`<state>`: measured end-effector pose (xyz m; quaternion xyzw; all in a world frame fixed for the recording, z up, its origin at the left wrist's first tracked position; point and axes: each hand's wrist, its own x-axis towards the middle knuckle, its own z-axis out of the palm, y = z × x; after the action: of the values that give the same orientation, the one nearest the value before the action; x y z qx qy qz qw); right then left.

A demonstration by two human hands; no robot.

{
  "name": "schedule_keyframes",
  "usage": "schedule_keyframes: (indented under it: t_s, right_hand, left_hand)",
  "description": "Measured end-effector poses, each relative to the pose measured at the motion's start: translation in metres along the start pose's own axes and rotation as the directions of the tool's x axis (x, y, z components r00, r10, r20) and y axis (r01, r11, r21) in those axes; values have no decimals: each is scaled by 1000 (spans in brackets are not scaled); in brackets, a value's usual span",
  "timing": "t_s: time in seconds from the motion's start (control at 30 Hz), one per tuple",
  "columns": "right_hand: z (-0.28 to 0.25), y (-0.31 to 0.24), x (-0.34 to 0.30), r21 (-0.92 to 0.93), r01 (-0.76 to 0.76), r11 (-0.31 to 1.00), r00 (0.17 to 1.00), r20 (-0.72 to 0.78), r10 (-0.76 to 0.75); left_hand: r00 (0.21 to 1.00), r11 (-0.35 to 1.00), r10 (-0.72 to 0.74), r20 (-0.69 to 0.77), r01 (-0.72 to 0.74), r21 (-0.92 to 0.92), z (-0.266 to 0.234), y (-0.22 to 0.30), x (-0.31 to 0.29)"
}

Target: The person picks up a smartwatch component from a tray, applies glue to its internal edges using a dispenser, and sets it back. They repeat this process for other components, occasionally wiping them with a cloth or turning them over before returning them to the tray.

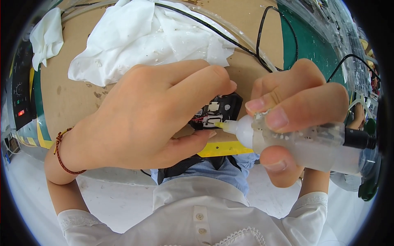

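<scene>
Between the thumb and fingers of my left hand point(143, 110) is a small black electronic housing point(230, 107), with pale components and thin wires inside. My left hand covers its left part. My right hand point(301, 100) wraps round a cloudy, translucent dispensing syringe point(305, 149) lying almost level. Its white collar narrows to a yellowish needle tip point(221, 125), which reaches the housing's near edge by the wires. Whether the tip touches a component, I cannot tell. A black fitting point(359, 138) sits at the syringe's rear end.
Crumpled white cloths point(160, 37) spread beyond my hands on the brown board point(61, 94). A black cable point(209, 26) and clear tubing cross the back. At far left stands a black control box point(20, 94) with a lit red switch. Yellow tape point(221, 148) marks the near edge.
</scene>
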<state>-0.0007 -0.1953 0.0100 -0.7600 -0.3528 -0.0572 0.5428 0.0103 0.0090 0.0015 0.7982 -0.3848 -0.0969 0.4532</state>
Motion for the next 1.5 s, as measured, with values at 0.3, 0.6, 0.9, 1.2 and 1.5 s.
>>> schedule_keyframes:
  t_s: [0.3,0.6,0.9,1.2,1.5]
  right_hand:
    - [12,-18,8,41,-33,999,988,-150,39]
    - [8,0,4,73,-11,997,1000,-24,12]
    - [4,2,8,143,68,987,997,-56,-60]
    - [-22,-11,10,329,-400,855,913,64,402]
    - [-36,7,7,412,-232,881,970,29,242]
  left_hand:
    - [1000,1000,-7,0,7,-14,-6,6,2]
    - [1000,1000,-16,-5,15,-26,-2,-3,1]
    - [1000,1000,5,-1,-5,-4,-5,1,2]
    - [999,999,-19,27,20,-28,-4,-1,-2]
    - [997,999,7,82,-4,-49,-8,-1,2]
